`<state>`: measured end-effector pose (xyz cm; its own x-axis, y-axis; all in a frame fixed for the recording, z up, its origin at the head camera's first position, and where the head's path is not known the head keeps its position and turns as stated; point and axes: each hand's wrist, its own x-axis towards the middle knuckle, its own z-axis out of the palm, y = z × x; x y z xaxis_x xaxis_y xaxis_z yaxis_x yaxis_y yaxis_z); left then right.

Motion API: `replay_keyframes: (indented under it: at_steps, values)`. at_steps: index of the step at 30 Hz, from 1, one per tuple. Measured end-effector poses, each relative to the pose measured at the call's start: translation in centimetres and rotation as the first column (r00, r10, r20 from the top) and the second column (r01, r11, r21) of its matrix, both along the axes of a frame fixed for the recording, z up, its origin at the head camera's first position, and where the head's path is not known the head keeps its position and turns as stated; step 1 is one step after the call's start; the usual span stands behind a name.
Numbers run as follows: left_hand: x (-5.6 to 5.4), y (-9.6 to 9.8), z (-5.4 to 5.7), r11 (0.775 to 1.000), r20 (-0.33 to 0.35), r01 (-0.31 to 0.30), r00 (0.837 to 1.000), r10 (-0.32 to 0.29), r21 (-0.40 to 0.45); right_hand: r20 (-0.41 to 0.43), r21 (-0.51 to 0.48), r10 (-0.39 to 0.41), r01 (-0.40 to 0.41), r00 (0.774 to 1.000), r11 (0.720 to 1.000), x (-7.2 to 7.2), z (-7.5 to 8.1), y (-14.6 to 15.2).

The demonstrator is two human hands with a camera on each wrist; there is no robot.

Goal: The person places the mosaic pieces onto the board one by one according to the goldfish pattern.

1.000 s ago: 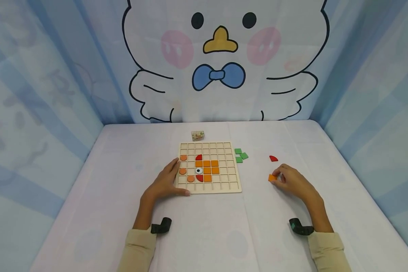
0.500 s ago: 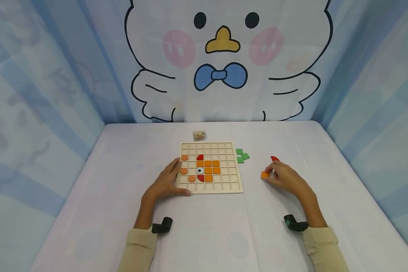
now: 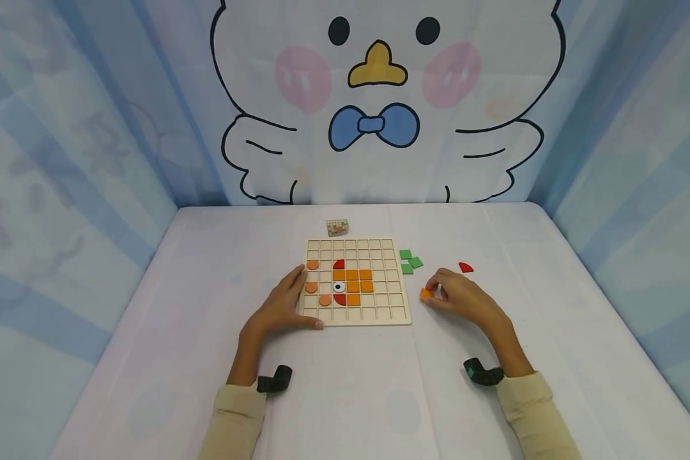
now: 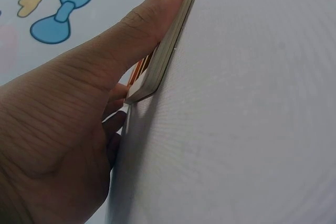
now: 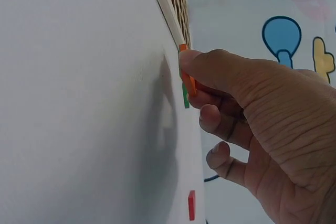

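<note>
A square wooden grid board [image 3: 388,306] lies on the table, with orange square tiles [image 3: 352,286], red quarter-round tiles [image 3: 338,264], orange round tiles [image 3: 325,300] and a white eye tile [image 3: 338,287] set in its cells. My left hand [image 3: 278,303] holds the board's near left corner, thumb on the near edge and fingers along the left side. To the right of the board, my right hand [image 3: 466,297] pinches an orange square tile [image 5: 187,72] between thumb and index finger, just above the table. Its other fingers hang loosely bent in the right wrist view.
Several green square tiles [image 3: 406,254] lie beside the board's right edge. One loose red quarter-round tile [image 3: 466,268] lies beyond my right hand. A small patterned piece [image 3: 337,227] sits behind the board. Printed curtains [image 3: 374,172] surround the white table [image 3: 356,396].
My right hand has moved left toward the board with the orange square tile, away from the loose red tile. The left hand keeps its place on the board.
</note>
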<state>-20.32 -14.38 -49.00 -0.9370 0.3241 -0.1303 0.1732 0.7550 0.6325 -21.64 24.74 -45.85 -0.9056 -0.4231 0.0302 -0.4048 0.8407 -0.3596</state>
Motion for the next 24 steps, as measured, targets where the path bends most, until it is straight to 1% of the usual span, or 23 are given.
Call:
replay_keyframes:
  at_steps: [9,13,18,20,24]
  values:
    - [0.0,0.1,0.1,1.0,0.01,-0.012,1.0,0.012,-0.004,-0.028,0.012,0.047,-0.046,0.999,0.999,-0.1,0.4,-1.7]
    - [0.1,0.0,0.2,1.0,-0.003,-0.006,1.0,0.006,-0.008,-0.021,0.024,0.059,-0.059,0.998,0.998,-0.1,0.5,-2.4]
    - [0.2,0.0,0.2,1.0,-0.01,-0.006,1.0,0.005,-0.01,-0.032,0.028,0.103,-0.102,0.994,0.994,-0.4,0.3,-3.4]
    - [0.2,0.0,0.3,1.0,-0.007,-0.009,1.0,0.009,-0.006,-0.03,0.032,0.116,-0.115,0.993,0.993,-0.5,0.3,-3.8]
    - [0.1,0.1,0.3,1.0,-0.004,-0.014,1.0,0.014,-0.006,0.002,0.033,0.129,-0.129,0.992,0.991,-0.5,0.3,-4.8]
